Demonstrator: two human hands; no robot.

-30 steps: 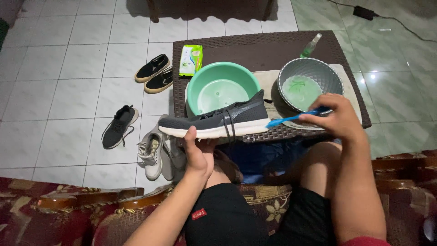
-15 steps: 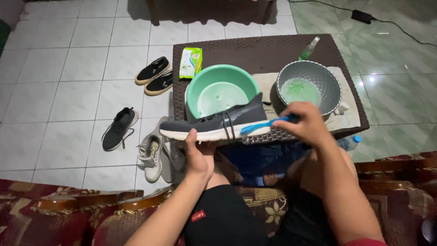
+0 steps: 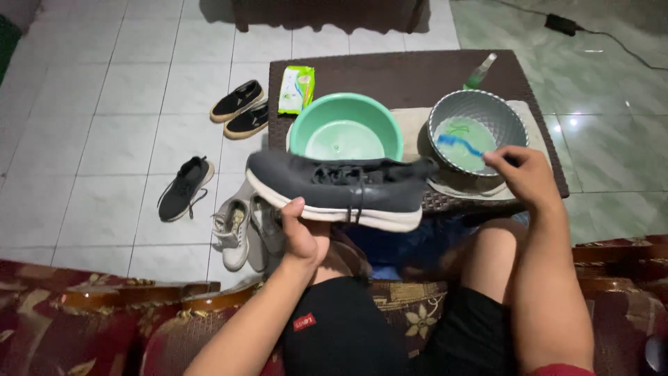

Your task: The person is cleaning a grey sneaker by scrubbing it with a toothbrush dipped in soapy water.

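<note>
Matt grey knit-cloth shoe (image 3: 341, 188) with smooth white rubbery sole; glossy green plastic basin (image 3: 346, 129); dull grey plastic-looking bowl (image 3: 477, 129); blue plastic brush (image 3: 459, 143); dark woven wicker table (image 3: 417, 76); glossy glazed floor tiles (image 3: 118, 125).

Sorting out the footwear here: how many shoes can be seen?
6. One grey shoe held in the left hand; two black slip-ons on the tiles by the table; one black sneaker further left; two pale shoes below the held one. Others may be hidden.
</note>
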